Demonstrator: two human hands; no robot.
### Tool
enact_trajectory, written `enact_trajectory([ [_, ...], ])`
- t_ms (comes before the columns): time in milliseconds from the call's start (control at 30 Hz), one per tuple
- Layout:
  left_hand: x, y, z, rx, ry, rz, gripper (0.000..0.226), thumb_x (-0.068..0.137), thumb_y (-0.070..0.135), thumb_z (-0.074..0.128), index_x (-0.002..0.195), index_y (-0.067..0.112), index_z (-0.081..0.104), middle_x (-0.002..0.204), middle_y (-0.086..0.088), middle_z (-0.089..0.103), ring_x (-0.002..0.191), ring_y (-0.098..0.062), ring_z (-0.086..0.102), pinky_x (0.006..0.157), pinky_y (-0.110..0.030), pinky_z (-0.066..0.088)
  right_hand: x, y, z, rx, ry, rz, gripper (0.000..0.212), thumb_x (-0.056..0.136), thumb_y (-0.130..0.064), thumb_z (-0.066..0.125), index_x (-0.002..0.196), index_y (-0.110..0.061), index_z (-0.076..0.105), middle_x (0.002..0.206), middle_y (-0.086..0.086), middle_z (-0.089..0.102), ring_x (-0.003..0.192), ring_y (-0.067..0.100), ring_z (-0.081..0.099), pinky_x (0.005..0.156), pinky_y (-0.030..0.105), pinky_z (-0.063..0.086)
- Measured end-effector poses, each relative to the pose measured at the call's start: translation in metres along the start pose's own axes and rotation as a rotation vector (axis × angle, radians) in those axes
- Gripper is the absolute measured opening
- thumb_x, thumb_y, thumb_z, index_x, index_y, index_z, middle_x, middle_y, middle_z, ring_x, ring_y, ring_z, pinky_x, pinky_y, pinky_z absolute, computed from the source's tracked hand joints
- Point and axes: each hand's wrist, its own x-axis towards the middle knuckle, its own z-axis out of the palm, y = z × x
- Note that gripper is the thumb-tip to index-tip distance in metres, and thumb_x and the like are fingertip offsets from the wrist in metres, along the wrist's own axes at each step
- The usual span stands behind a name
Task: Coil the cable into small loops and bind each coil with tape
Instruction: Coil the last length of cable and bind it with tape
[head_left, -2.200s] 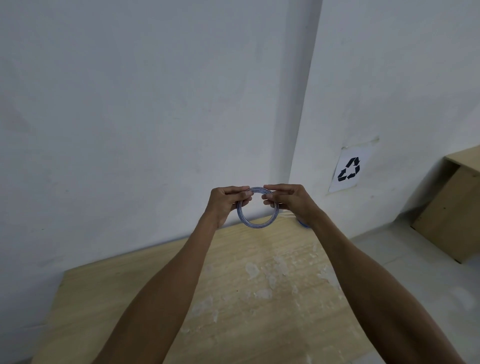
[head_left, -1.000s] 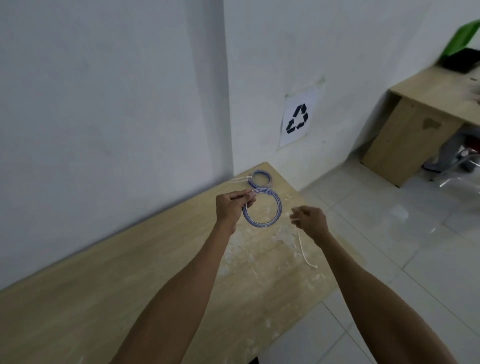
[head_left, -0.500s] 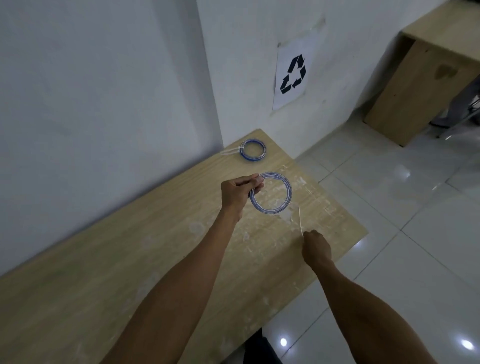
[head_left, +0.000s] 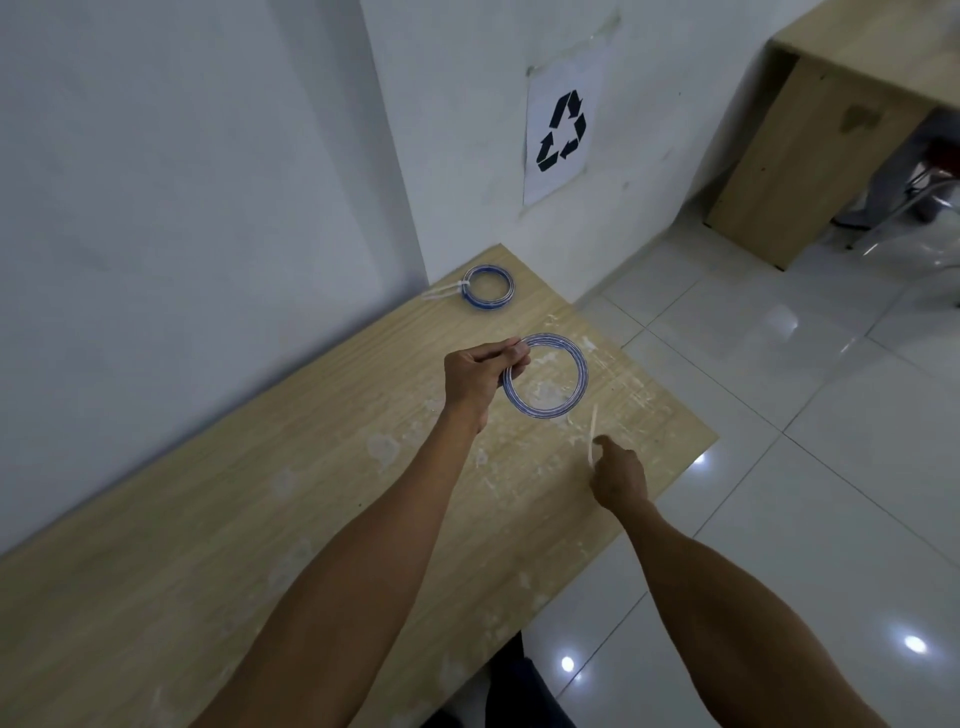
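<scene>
- Wooden table (head_left: 332, 519) stands against a white wall; white tiled floor (head_left: 779, 395) lies to the right, and a recycling sign (head_left: 562, 132) is fixed to the wall.
- Left hand (head_left: 480, 379) is closed on the left edge of the blue cable coil (head_left: 581, 374), holding it upright above the table, as 0.5 s ago.
- Right hand (head_left: 618, 475) pinches the lower end of a thin white strip (head_left: 592, 431); its position is nearly unchanged from 0.5 s ago.
- Bound coil (head_left: 488, 288) with a white tie lies at the table's far corner, well apart from both hands.
</scene>
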Motion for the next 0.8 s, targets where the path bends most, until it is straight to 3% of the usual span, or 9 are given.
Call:
enact_trajectory([
  [67,-0.003,0.001,-0.001,0.009,-0.013,0.007,0.028,0.082,-0.002,0.081,0.108,-0.01,0.074,0.097,-0.023,0.077,0.082,-0.029,0.077,0.079,-0.031,0.062,0.002,-0.002,-0.005,0.115,0.001,0.008,0.073,0.089,-0.004,0.068,0.153,-0.026,0.038,0.105,0.013,0.074,0.094,0.031,0.071,0.082,0.038,0.056],
  [100,-0.005,0.002,-0.003,0.016,-0.019,0.011,0.028,0.082,-0.002,0.081,0.109,-0.01,0.074,0.097,-0.023,0.077,0.082,-0.029,0.077,0.079,-0.031,0.062,0.001,-0.004,-0.01,0.177,0.004,-0.014,0.074,0.089,-0.004,0.068,0.153,-0.029,0.04,0.097,0.01,0.075,0.088,0.029,0.072,0.08,0.037,0.057],
  [233,-0.016,0.005,-0.021,0.05,-0.012,0.016,0.029,0.082,-0.003,0.081,0.109,-0.011,0.074,0.095,-0.023,0.077,0.08,-0.029,0.077,0.078,-0.03,0.062,-0.003,-0.015,-0.041,0.407,0.061,-0.085,0.034,0.083,-0.007,0.072,0.114,-0.02,0.078,0.087,0.004,0.078,0.08,0.023,0.075,0.082,0.042,0.062],
  [367,-0.031,0.014,-0.037,0.063,-0.011,0.031,0.028,0.081,-0.001,0.082,0.107,-0.009,0.075,0.095,-0.023,0.078,0.083,-0.031,0.077,0.079,-0.03,0.062,-0.014,-0.042,-0.075,0.66,0.041,-0.107,0.034,0.08,-0.005,0.075,0.115,-0.007,0.076,0.093,0.01,0.078,0.09,0.03,0.075,0.087,0.044,0.062],
  [467,-0.044,0.032,-0.044,0.057,-0.034,0.059,0.029,0.08,-0.001,0.083,0.107,-0.009,0.075,0.095,-0.023,0.078,0.082,-0.03,0.077,0.079,-0.03,0.062,-0.024,-0.069,-0.096,0.631,0.078,-0.181,0.034,0.079,0.0,0.079,0.113,-0.003,0.076,0.092,0.012,0.078,0.087,0.025,0.075,0.087,0.032,0.061],
  [567,-0.061,0.057,-0.056,0.054,-0.053,0.09,0.029,0.081,0.0,0.083,0.107,-0.009,0.075,0.096,-0.023,0.078,0.082,-0.03,0.076,0.079,-0.029,0.062,-0.038,-0.104,-0.113,0.63,0.175,-0.189,0.02,0.084,-0.005,0.08,0.103,0.0,0.079,0.083,0.012,0.077,0.066,0.018,0.073,0.068,0.019,0.06],
  [667,-0.075,0.081,-0.07,0.076,-0.1,0.121,0.024,0.082,-0.001,0.081,0.105,-0.008,0.075,0.096,-0.024,0.077,0.081,-0.029,0.076,0.078,-0.028,0.062,-0.051,-0.14,-0.125,0.538,0.212,-0.263,0.016,0.088,-0.015,0.078,0.101,-0.008,0.082,0.08,0.005,0.077,0.061,0.012,0.07,0.062,0.021,0.057],
  [800,-0.093,0.105,-0.092,0.077,-0.14,0.15,0.024,0.083,-0.001,0.08,0.105,-0.008,0.076,0.099,-0.026,0.076,0.082,-0.028,0.076,0.081,-0.03,0.062,-0.07,-0.188,-0.134,0.469,0.281,-0.364,0.018,0.088,-0.032,0.078,0.1,-0.019,0.083,0.091,0.001,0.077,0.082,0.017,0.068,0.074,0.03,0.052],
])
